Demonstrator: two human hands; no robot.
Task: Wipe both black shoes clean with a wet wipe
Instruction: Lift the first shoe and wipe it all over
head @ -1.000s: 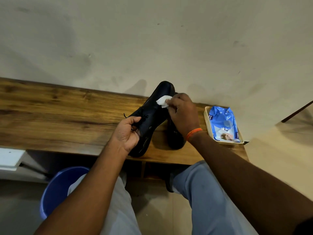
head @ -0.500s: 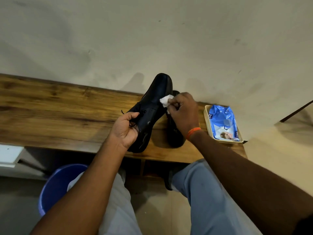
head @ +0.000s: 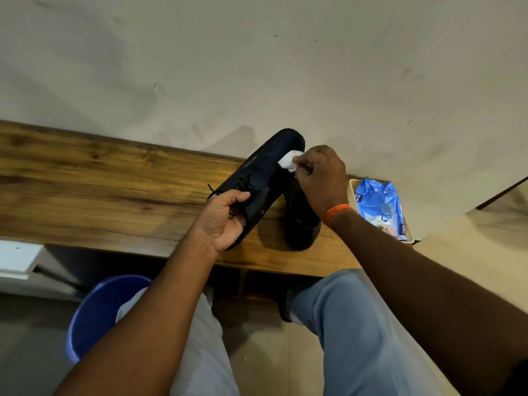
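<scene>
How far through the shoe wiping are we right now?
Done: nothing reads as finished. In hand: the left hand grips the raised shoe while the right hand presses the wet wipe near its toe. Left: the second shoe rests on the wooden bench, untouched; whether it has been wiped cannot be told.

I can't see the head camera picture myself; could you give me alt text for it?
A person's left hand grips a black lace-up shoe above a wooden bench while the right hand pinches a white wet wipe against its toe. The second black shoe rests on the bench beside a blue wipes packet in a cream tray.
</scene>
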